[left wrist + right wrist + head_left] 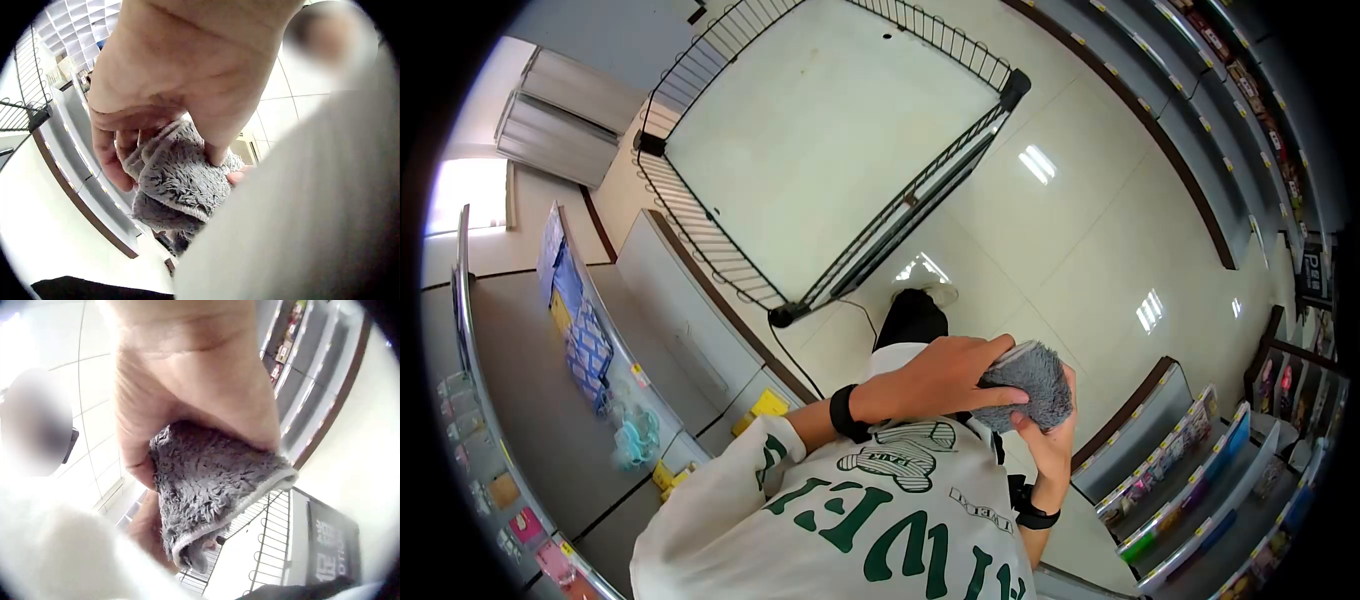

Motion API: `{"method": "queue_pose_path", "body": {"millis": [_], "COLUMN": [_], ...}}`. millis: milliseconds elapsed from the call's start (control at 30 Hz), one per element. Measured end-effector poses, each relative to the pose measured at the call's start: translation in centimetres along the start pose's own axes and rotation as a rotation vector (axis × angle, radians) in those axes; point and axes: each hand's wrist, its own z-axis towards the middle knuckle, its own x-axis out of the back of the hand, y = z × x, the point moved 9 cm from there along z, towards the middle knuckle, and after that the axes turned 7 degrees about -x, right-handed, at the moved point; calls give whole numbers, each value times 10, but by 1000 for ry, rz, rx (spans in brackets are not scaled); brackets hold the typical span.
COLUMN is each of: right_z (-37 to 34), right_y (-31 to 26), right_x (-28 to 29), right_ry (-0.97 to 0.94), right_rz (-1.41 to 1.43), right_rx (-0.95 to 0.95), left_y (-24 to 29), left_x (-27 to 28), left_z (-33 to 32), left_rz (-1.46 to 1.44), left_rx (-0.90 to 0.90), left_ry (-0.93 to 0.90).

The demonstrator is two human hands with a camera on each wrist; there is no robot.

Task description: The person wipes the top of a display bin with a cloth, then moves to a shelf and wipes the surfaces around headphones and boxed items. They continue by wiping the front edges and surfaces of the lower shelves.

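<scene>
Glossy tiled floor (1090, 220) across the head view, with tiered grey shelving (1185, 140) at the upper right. Between both hands, in front of a white shirt (830, 545), a grey cloth (1045, 385), shaggy and folded into a compact pad. Grasped by the left hand (935, 375), thumb laid on the pile, and by the right hand (1055, 440) from the far side. Ahead, a wire-railed stand (830, 130) with white base and black corners. At left, a shelf (520, 330) bearing blue checked packets (587, 350) and a teal bundle (638, 437); at lower right, a rack (1115, 425) of colourful packets (1170, 450).

From the left wrist: stacked layers, tufted pile, paler edging; pinched between thumb and curled fingers.

From the right wrist: darker-looking pile with a pale hem along the lower edge; gripped between thumb and fingers. Beyond, wire railing (273, 531) beside a dark sign (334, 540) with white characters.
</scene>
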Motion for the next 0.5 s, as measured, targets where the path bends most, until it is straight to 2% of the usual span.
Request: {"method": "queue_pose_path", "body": {"millis": [167, 233, 300, 333, 367, 400, 433, 467, 500], "right_z": [-35, -49, -64, -73, -80, -87, -95, -105, -110], "right_y": [43, 61, 67, 71, 79, 87, 96, 108, 114], "right_x": [0, 5, 7, 11, 14, 24, 32, 40, 43], "right_ry": [47, 54, 92, 125, 120, 154, 186, 259, 268], "right_rz": [124, 9, -19, 5, 20, 63, 102, 137, 147], "right_rx": [-26, 22, 27, 36, 44, 51, 54, -13, -6], "left_y": [-19, -47, -69, -92, -108, -133, -147, -133, -118], "left_x": [-28, -30, 9, 37, 78, 119, 157, 185, 182], "left_z": [-30, -48, -71, -92, -117, -146, -178, -203, -206], "left_rz": [183, 149, 62, -79, 25, 33, 37, 301, 312], "left_rx": [-81, 59, 197, 211, 427, 545, 621, 687, 678], "left_ry": [-99, -318, -370, -323, -203, -120, 67, 188, 180]}}
